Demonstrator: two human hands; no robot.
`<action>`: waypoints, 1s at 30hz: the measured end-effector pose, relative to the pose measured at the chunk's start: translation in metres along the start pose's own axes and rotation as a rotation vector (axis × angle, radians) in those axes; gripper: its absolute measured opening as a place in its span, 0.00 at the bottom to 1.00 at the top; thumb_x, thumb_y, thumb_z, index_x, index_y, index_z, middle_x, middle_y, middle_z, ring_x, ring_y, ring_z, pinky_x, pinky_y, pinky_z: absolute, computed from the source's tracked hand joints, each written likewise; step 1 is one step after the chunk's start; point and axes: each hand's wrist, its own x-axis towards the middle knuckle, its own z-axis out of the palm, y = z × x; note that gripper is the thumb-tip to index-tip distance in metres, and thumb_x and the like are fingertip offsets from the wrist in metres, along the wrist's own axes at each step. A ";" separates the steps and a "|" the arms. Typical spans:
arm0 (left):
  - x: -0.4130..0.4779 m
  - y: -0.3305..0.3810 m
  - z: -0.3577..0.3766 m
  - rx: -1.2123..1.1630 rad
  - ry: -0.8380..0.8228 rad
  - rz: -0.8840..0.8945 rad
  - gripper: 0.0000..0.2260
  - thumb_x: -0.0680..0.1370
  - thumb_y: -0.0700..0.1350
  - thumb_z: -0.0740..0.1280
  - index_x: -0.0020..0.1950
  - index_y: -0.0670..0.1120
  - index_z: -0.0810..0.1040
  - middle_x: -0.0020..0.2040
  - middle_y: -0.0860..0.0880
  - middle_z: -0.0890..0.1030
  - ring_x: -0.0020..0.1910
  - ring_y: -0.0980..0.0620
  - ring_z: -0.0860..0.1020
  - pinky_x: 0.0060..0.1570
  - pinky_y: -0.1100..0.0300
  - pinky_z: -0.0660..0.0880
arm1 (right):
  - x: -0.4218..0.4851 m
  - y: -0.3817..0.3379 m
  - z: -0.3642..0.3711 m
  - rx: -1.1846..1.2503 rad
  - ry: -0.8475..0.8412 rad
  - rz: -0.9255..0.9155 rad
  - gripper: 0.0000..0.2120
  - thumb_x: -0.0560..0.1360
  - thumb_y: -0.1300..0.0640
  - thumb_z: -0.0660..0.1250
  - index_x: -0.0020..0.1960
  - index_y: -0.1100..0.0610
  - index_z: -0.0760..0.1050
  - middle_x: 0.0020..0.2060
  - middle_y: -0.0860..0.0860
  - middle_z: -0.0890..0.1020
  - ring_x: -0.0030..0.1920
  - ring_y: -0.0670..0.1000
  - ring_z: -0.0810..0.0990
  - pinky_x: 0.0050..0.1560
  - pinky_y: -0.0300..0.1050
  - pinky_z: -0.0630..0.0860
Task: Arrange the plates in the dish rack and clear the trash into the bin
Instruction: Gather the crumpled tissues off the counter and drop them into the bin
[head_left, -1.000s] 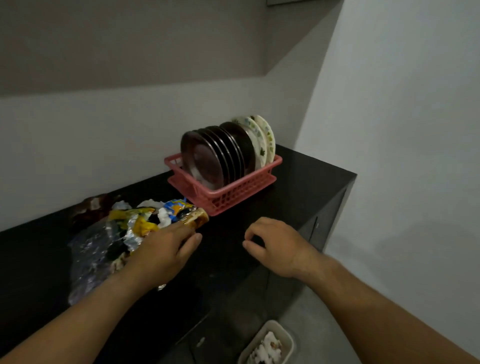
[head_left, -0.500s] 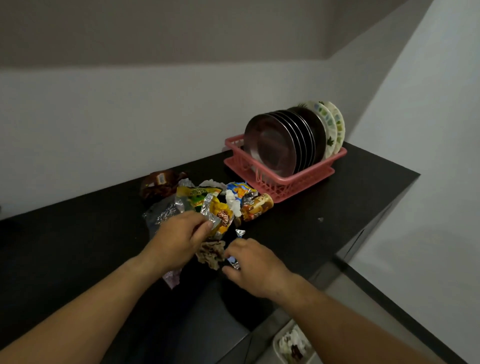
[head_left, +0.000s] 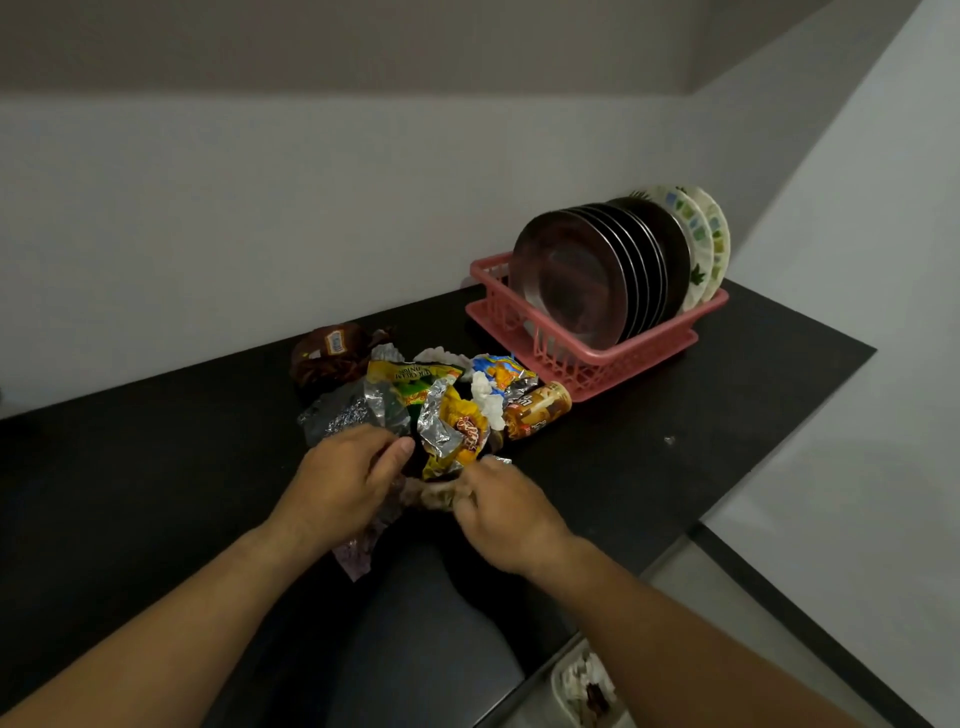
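the black counter (head_left: 156, 493) fills the lower left and middle of the frame. at its upper right stands the pink dish rack (head_left: 597, 358), with the plates (head_left: 571, 280) already on edge inside it. the trash pile (head_left: 447, 415) sprawls mid-frame, its length running from centre-left towards the rack, directly above both hands. the bin (head_left: 582, 686) sits at the lower right, below the counter edge, nearer the right arm. the left hand (head_left: 337, 488) curls round foil wrappers at the pile's near edge. the right hand (head_left: 509, 514) pinches a crumpled brown scrap (head_left: 441, 493) between the two hands. likely next is a carry down and right.
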 end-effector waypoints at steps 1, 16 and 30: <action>0.002 0.002 0.002 0.005 0.000 0.001 0.15 0.79 0.58 0.56 0.43 0.52 0.78 0.37 0.56 0.75 0.37 0.59 0.74 0.36 0.62 0.69 | 0.001 0.001 -0.007 0.044 0.043 0.027 0.07 0.80 0.53 0.57 0.49 0.55 0.70 0.50 0.52 0.73 0.49 0.51 0.73 0.49 0.50 0.73; 0.001 0.027 0.049 0.067 -0.141 0.103 0.12 0.80 0.56 0.60 0.53 0.52 0.79 0.46 0.57 0.76 0.45 0.58 0.75 0.47 0.57 0.75 | -0.027 0.054 -0.057 -0.245 0.072 0.197 0.14 0.79 0.56 0.62 0.64 0.53 0.76 0.58 0.51 0.71 0.53 0.54 0.75 0.54 0.51 0.76; 0.000 0.045 0.114 0.358 -0.310 0.060 0.17 0.82 0.56 0.57 0.63 0.50 0.77 0.58 0.52 0.73 0.55 0.54 0.73 0.51 0.59 0.74 | -0.053 0.100 0.012 -0.244 -0.085 0.280 0.30 0.79 0.32 0.46 0.74 0.47 0.65 0.74 0.49 0.63 0.77 0.58 0.53 0.72 0.69 0.49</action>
